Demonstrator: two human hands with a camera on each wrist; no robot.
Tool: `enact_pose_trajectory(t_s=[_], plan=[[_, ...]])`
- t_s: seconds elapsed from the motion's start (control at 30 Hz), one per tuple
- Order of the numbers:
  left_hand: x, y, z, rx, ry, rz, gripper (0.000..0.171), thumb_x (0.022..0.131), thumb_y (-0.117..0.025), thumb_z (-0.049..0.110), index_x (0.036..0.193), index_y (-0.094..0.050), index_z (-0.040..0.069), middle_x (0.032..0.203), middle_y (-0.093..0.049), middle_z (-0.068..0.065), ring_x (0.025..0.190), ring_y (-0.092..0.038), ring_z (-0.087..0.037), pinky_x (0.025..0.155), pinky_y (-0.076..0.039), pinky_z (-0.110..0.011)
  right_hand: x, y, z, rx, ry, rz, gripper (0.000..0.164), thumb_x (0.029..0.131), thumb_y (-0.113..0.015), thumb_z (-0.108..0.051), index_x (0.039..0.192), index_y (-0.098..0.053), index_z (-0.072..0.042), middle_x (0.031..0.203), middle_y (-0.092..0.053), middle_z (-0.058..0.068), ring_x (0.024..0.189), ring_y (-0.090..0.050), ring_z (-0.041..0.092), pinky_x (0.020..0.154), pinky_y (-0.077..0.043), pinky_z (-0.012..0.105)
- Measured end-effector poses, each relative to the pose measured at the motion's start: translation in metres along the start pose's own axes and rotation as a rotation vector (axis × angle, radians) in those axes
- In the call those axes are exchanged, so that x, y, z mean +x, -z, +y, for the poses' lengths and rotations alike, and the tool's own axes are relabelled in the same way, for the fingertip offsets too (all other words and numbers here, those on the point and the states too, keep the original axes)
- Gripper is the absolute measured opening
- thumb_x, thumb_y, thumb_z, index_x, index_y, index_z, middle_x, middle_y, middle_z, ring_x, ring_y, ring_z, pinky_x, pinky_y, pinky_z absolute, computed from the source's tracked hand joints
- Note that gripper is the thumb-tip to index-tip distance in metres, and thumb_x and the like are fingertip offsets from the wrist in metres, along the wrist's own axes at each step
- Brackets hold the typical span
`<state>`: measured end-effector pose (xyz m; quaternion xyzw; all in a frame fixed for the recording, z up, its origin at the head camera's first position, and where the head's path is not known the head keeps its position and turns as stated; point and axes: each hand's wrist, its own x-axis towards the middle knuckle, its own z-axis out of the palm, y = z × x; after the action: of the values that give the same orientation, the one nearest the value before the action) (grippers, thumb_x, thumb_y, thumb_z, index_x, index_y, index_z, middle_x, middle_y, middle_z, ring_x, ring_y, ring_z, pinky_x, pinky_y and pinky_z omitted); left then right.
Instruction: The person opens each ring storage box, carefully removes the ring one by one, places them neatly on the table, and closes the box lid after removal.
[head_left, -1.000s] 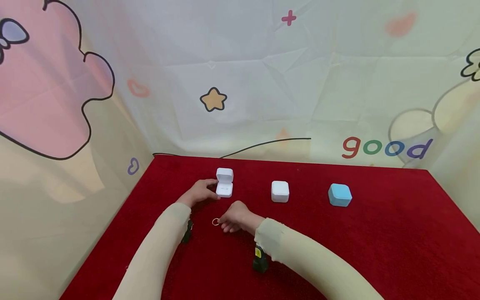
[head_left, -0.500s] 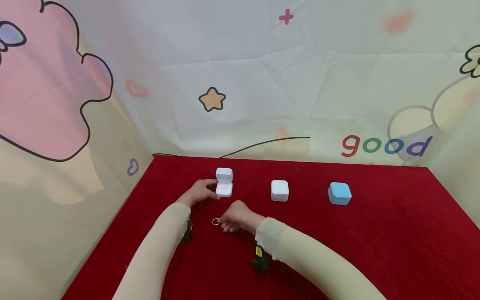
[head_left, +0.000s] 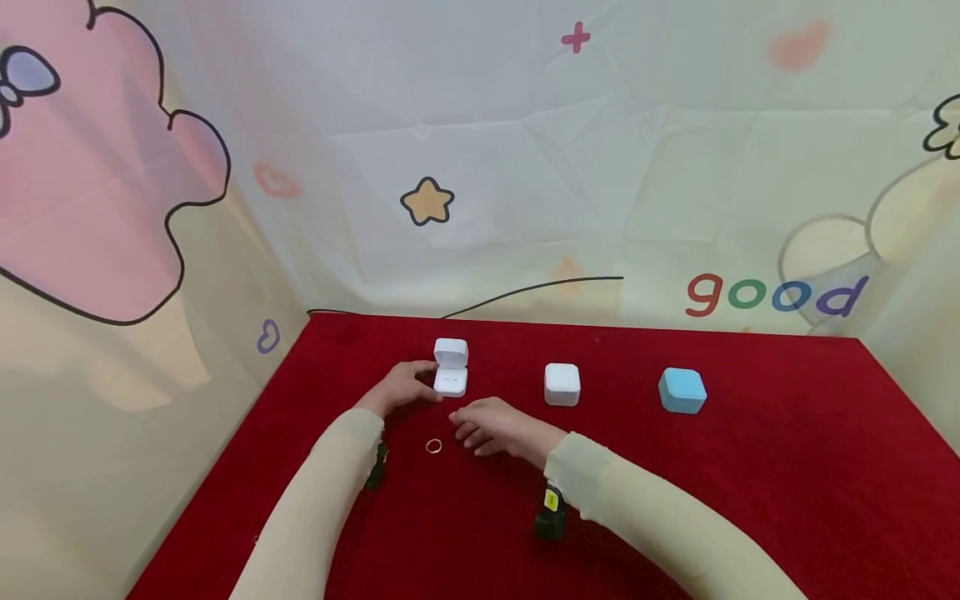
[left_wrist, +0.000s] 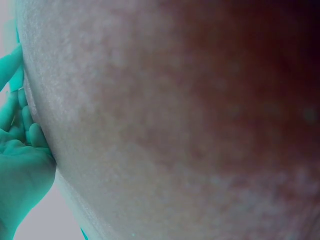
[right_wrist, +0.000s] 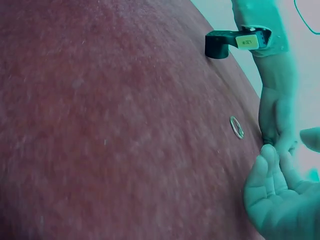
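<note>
A white ring box (head_left: 451, 383) stands on the red cloth with its lid up, showing a white slotted cushion. My left hand (head_left: 397, 389) holds it from the left, fingers toward the hinge side and thumb at the lower front corner. In front of the box a thin gold-coloured ring (head_left: 433, 447) lies on the cloth, seen also as a small ring (right_wrist: 236, 128) in the right wrist view. My right hand (head_left: 498, 427) is just right of the ring and apart from it, fingers loosely bent with nothing in them. The left wrist view shows part of the left hand (left_wrist: 25, 150).
To the right stand a closed white box (head_left: 562, 384) and, farther right, a closed light-blue box (head_left: 682, 391). Red cloth (head_left: 787, 467) covers the table. A printed curtain (head_left: 525, 192) hangs behind and along the sides.
My right hand pinched the ring in the earlier frames; now it has let go and moved right, leaving the ring on the cloth. The left hand stays at the box.
</note>
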<state>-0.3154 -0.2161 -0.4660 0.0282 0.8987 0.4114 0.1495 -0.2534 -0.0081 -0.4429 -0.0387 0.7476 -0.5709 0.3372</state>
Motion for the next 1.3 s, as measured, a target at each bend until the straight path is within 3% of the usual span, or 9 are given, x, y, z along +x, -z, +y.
enact_pose_trajectory(t_s=[0.17,0.33,0.53,0.77,1.03,1.3], plan=[[-0.001,-0.001,0.002,-0.003,-0.001,0.007,0.065,0.087,-0.074,0.006,0.148,-0.051,-0.003,0.151,-0.053,-0.025,0.137,-0.050,-0.037,0.118,-0.042,-0.050,-0.001,0.010,-0.002,0.032,0.054,0.021,0.037,0.103,-0.055,-0.026,0.128,-0.058,0.001,0.104,-0.068,0.007,0.081,-0.062,0.011,0.068,-0.053,0.022],[-0.002,0.000,0.002,0.003,-0.007,0.006,0.066,0.086,-0.074,0.005,0.147,-0.051,-0.003,0.151,-0.052,-0.025,0.137,-0.050,-0.037,0.117,-0.043,-0.049,0.004,0.016,-0.007,0.070,0.117,0.068,0.041,0.105,-0.049,-0.029,0.134,-0.052,0.001,0.125,-0.064,0.018,0.104,-0.065,0.022,0.082,-0.055,0.028],[-0.002,0.000,0.002,-0.008,0.004,-0.005,0.066,0.087,-0.074,0.006,0.148,-0.050,-0.002,0.151,-0.052,-0.024,0.137,-0.050,-0.037,0.117,-0.043,-0.049,0.011,0.018,-0.012,0.121,0.177,0.144,0.047,0.106,-0.047,-0.030,0.143,-0.046,0.000,0.140,-0.055,0.023,0.125,-0.055,0.033,0.099,-0.052,0.040],[0.000,0.001,0.000,-0.012,0.014,-0.012,0.067,0.089,-0.074,0.008,0.150,-0.049,-0.001,0.153,-0.050,-0.024,0.138,-0.047,-0.037,0.119,-0.040,-0.051,0.023,0.023,-0.017,0.129,0.178,0.177,0.060,0.107,-0.045,-0.039,0.154,-0.037,-0.003,0.155,-0.046,0.020,0.141,-0.046,0.037,0.116,-0.043,0.052],[0.002,0.001,-0.001,0.008,0.008,-0.019,0.066,0.089,-0.073,0.009,0.150,-0.049,0.000,0.153,-0.051,-0.023,0.139,-0.048,-0.037,0.119,-0.041,-0.051,0.041,0.024,-0.016,0.167,0.162,0.142,0.069,0.107,-0.049,-0.037,0.161,-0.024,-0.003,0.167,-0.031,0.019,0.151,-0.036,0.037,0.124,-0.035,0.051],[0.001,0.002,0.000,0.021,0.001,-0.020,0.066,0.088,-0.074,0.009,0.149,-0.050,0.000,0.151,-0.053,-0.024,0.136,-0.051,-0.037,0.118,-0.042,-0.050,0.053,0.023,-0.022,0.156,0.171,0.146,0.070,0.108,-0.047,-0.038,0.162,-0.022,-0.003,0.168,-0.028,0.018,0.153,-0.034,0.036,0.125,-0.034,0.050]])
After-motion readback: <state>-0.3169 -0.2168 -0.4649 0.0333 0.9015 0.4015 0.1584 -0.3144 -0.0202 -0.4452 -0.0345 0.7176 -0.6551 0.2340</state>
